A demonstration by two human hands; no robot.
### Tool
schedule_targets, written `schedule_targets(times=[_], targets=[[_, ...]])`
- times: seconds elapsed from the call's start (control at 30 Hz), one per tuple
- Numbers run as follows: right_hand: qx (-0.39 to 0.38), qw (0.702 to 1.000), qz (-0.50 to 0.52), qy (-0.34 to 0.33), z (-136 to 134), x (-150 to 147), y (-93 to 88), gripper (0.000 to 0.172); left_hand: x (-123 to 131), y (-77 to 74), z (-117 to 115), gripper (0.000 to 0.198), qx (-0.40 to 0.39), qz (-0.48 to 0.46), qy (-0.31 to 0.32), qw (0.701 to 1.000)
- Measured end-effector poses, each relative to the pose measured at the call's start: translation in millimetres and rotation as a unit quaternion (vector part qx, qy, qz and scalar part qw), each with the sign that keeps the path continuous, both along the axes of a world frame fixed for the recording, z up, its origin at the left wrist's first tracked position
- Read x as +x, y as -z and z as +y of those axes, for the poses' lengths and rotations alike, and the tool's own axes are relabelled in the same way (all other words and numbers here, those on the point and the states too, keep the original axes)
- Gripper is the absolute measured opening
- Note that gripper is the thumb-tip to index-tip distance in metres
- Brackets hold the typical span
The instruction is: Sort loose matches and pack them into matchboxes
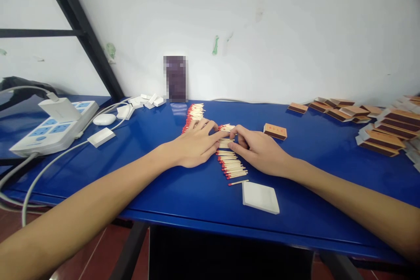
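Note:
A row of red-headed matches [232,164] lies on the blue table, heads to the left and pale sticks to the right. My left hand [198,142] rests over the left side of this row, fingers stretched out and apart, fingertips touching matches. From the right, my right hand [259,148] reaches the stick ends with thumb and index finger apart and the other fingers curled. Behind my left hand runs a second row of matches [196,111]. One loose match [238,182] lies nearest me, beside a flat white matchbox tray [260,197].
One matchbox sleeve [274,131] lies beyond my right hand. Several more sleeves [387,133] are piled at the right. White trays [149,101], a power strip [54,127], a charger [59,110] and cables occupy the left. A blurred dark rectangle [176,78] leans on the wall.

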State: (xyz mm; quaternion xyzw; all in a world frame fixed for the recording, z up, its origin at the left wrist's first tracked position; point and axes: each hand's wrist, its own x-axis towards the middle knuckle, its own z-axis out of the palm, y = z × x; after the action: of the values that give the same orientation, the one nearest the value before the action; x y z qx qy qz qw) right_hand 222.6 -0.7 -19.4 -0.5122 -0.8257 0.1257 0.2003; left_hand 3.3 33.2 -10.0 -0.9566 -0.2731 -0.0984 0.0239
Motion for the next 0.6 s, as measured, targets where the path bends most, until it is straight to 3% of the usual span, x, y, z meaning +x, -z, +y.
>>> schedule_targets(times=[0.33, 0.6], targets=[[0.006, 1.0, -0.014, 0.011, 2.0, -1.2, 0.7, 0.012, -0.4, 2.0, 1.5, 0.04, 0.009, 0.008, 0.003, 1.0], [-0.039, 0.999, 0.037, 0.009, 3.4, 0.8, -3.6, 0.013, -0.4, 0.7, 0.9, 0.039, 0.0, 0.003, -0.002, 1.0]])
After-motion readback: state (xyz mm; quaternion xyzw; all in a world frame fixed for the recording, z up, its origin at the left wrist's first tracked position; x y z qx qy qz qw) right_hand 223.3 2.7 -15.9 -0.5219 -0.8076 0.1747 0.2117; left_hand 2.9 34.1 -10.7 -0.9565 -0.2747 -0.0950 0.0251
